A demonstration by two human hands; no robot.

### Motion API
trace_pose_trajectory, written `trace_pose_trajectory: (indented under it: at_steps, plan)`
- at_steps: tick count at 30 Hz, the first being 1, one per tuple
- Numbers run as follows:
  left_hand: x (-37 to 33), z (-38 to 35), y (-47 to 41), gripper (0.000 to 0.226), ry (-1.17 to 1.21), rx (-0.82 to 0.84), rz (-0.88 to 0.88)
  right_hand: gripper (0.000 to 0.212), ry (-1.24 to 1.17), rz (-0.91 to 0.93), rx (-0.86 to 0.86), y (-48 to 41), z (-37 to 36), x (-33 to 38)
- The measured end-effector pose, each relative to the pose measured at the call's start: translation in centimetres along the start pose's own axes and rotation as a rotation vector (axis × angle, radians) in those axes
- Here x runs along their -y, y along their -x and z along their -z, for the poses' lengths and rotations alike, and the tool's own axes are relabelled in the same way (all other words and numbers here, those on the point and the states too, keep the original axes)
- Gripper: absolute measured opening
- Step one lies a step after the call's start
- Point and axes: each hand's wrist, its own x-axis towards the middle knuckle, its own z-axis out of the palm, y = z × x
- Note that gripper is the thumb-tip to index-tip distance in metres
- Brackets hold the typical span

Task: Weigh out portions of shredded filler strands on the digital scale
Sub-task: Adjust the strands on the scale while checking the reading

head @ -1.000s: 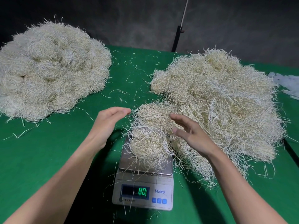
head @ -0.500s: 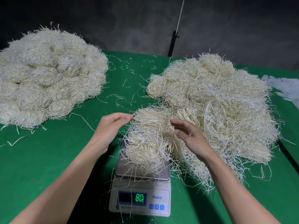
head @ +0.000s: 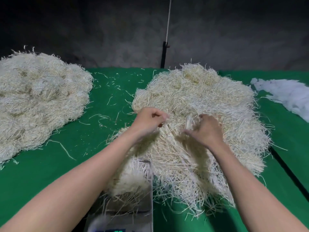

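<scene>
Pinching a tuft at the near edge of the loose heap (head: 200, 97) with the left hand (head: 150, 119), fingers curled tight round the strands. Digging into the same mass just beside it with the right hand (head: 207, 128), fingers curled and gripping too, though blurring at the tips. Probably pulling the two handfuls apart, teasing a small amount free of the tangle rather than dragging the whole heap along.

Keeping the weighed portion (head: 132, 181) piled on the scale (head: 127, 213), below and between the forearms and within easy reach for topping up. Showing only a sliver of display at the bottom edge, digits unreadable.

Leaving a second heap (head: 38, 101) well apart at far left, possibly for finished portions. Scattering stray strands across the green table (head: 50, 173) between the two heaps. Passing a dark pole (head: 164, 54) behind the far edge and a spread of white pieces (head: 287, 96) at far right, neither interfering.

Crowding the scale instead: the loose heap's fringe spilling right up against the portion, possibly resting on the pan and skewing the reading, so likely needing clearing back first.
</scene>
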Motion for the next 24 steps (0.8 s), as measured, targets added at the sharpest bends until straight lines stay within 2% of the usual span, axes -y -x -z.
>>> trace_pose_trajectory:
  at_steps: [2, 4, 5, 7, 9, 12, 14, 16, 18, 20, 22, 24]
  plan:
    - [-0.9, -2.3, -2.2, 0.015, -0.044, 0.03, 0.043, 0.063, 0.191, -0.014, 0.146, -0.2, -1.0, -0.6]
    - [-1.2, -4.0, -3.9, 0.008, -0.124, 0.068, 0.102, 0.029, 0.198, 0.041, 0.16, -0.8, -1.5, -1.4]
    - [-1.3, -4.6, -4.5, 0.007, -0.161, 0.088, 0.124, 0.013, 0.101, 0.068, 0.126, -1.4, -1.2, -1.8]
    - [-1.8, -5.4, -5.4, 0.006, -0.149, 0.112, 0.141, 0.025, -0.177, 0.112, 0.042, -2.6, 0.3, -2.4]
    - [-2.5, -5.8, -5.9, 0.018, -0.065, 0.111, 0.116, 0.024, -0.453, 0.126, -0.012, -3.9, 2.8, -2.4]
    - [-3.8, -6.3, -6.4, 0.023, 0.067, 0.071, 0.038, 0.01, -0.707, 0.133, 0.081, -5.1, 6.2, -1.9]
    - [-4.5, -6.6, -6.9, 0.024, 0.09, 0.039, 0.01, 0.013, -0.862, 0.14, 0.132, -6.0, 7.6, -1.3]
    - [-5.1, -7.1, -7.4, 0.025, 0.068, 0.048, 0.015, 0.013, -0.915, 0.162, 0.147, -6.8, 8.5, -0.6]
    - [-5.3, -8.1, -7.8, 0.026, -0.015, 0.078, 0.04, 0.008, -0.876, 0.193, 0.13, -7.5, 8.7, -0.1]
    - [-4.8, -9.2, -8.2, 0.026, -0.166, 0.075, 0.062, 0.012, -0.76, 0.213, 0.134, -8.1, 8.5, -0.1]
    - [-4.0, -9.7, -8.3, 0.023, -0.215, 0.017, 0.094, 0.023, -0.421, 0.258, 0.22, -8.2, 8.2, -1.2]
    - [-3.3, -9.4, -8.5, 0.023, -0.169, -0.02, 0.128, 0.04, -0.098, 0.276, 0.407, -7.6, 7.5, -2.5]
